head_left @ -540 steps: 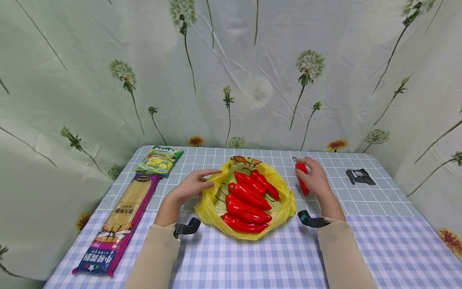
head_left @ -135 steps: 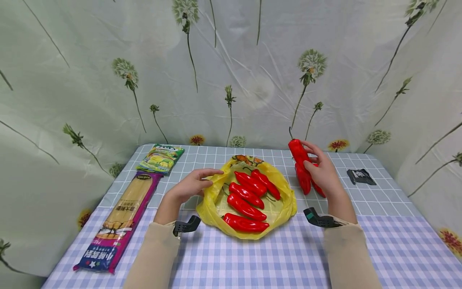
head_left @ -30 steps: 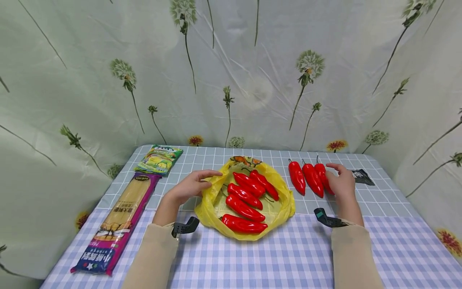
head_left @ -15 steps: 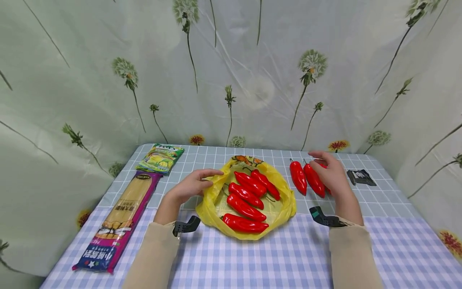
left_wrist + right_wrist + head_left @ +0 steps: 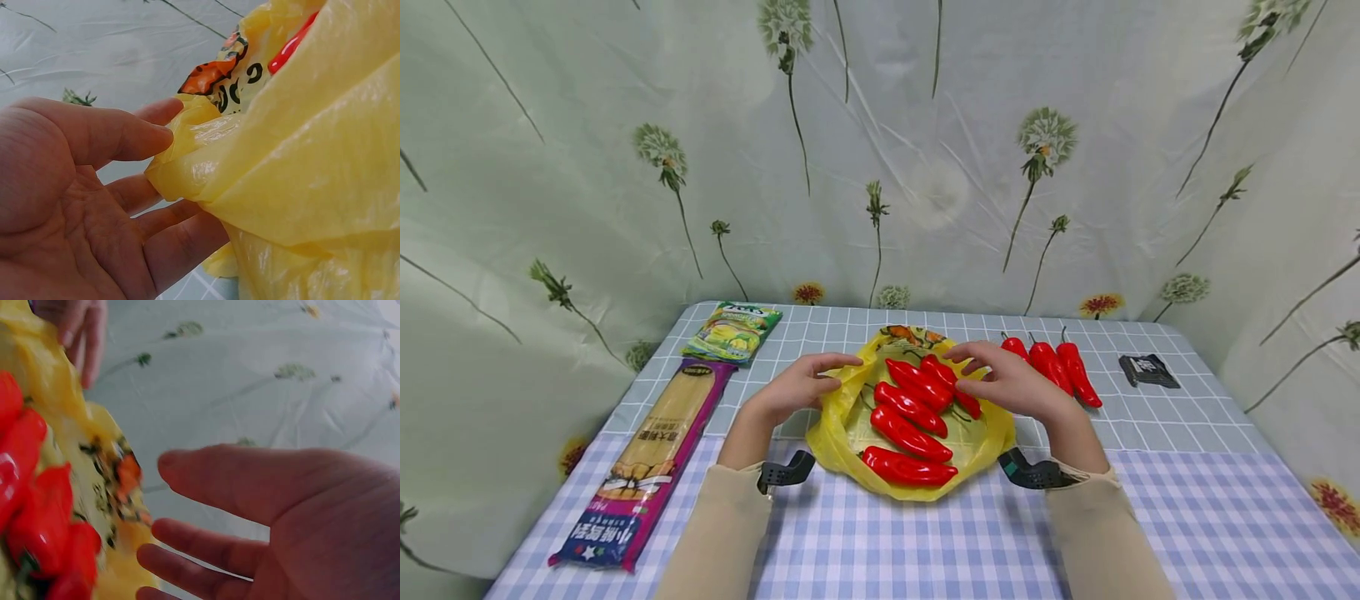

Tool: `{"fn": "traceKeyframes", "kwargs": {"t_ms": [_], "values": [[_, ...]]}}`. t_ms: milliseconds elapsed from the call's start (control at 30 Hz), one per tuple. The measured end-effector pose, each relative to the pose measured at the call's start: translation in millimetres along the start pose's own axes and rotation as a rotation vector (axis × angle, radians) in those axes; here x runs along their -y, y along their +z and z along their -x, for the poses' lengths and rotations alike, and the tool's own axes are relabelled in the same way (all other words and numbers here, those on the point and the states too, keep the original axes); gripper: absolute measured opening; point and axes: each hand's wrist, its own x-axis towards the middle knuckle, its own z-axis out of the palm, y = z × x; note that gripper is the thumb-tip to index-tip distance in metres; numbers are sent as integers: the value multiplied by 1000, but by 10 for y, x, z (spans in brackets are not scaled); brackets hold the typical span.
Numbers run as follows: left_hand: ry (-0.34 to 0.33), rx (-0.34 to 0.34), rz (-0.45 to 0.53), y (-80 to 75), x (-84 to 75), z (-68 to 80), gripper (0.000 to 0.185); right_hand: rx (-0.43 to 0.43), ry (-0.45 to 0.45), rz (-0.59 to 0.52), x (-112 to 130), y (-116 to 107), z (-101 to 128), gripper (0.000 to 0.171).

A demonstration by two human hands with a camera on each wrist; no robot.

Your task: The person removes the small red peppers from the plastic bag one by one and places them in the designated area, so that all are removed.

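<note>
A yellow plastic bag, its mouth rolled wide, holds several glossy red peppers. At its left rim my left hand pinches the plastic; in the left wrist view the thumb lies at the bag's edge, with other fingers behind it. My right hand hovers over the bag's right side, fingers spread and holding nothing, near the rightmost pepper inside. Three more red peppers lie side by side on the table to the right, two partly hidden by that hand.
At the left lie a long pack of pasta and a green-yellow packet. A small black packet is at the far right. A flower-print curtain stands behind the checked tablecloth.
Since 18 seconds ago the peppers right of the bag went from one to three. In the last second my right hand left the third and swung left over the bag. My left hand stayed.
</note>
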Motion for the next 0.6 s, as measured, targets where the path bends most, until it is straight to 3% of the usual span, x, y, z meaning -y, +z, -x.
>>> {"fn": "traceKeyframes", "kwargs": {"t_ms": [300, 467, 600], "values": [[7, 3, 10, 3, 16, -11, 41, 240, -55, -24, 181, 264, -95, 47], [-14, 10, 7, 2, 36, 1, 41, 421, -75, -73, 258, 415, -99, 46], [2, 12, -1, -7, 27, -14, 41, 478, -83, -55, 327, 511, -127, 48]]}}
